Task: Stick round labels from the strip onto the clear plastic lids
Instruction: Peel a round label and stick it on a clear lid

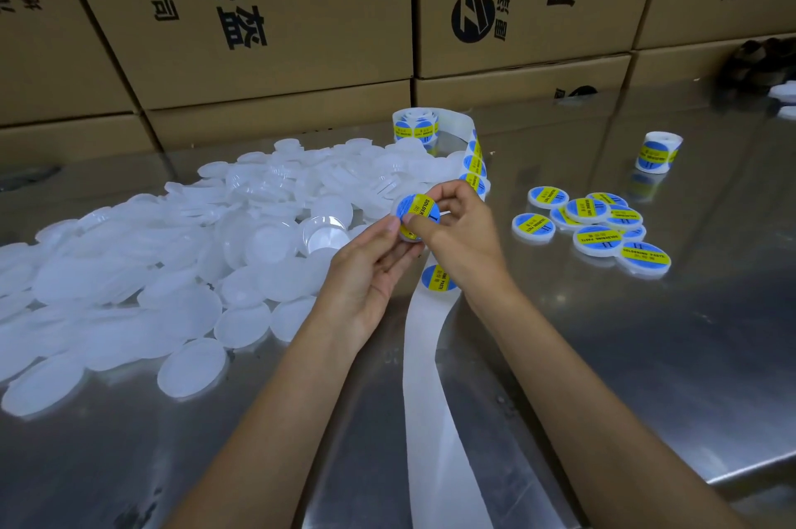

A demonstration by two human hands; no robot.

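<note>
Heap of clear round plastic lids left on steel bench: light, thin, likely slippery; take by rim. Left hand pinches one lid at edge, held above bench; right hand presses thumb on its blue-yellow round label. White backing strip limp, tears easily. Labelled lids right.

Clear plastic lids, unlabelled: large loose heap, round, translucent white, overlapping, spread across the left of the desk. Labelled lids: small cluster at right, blue-and-yellow round labels up; one further lid held above the desk, label uppermost. Label strip: white backing running from a roll at the rear toward the near edge, one label showing mid-strip.
</note>
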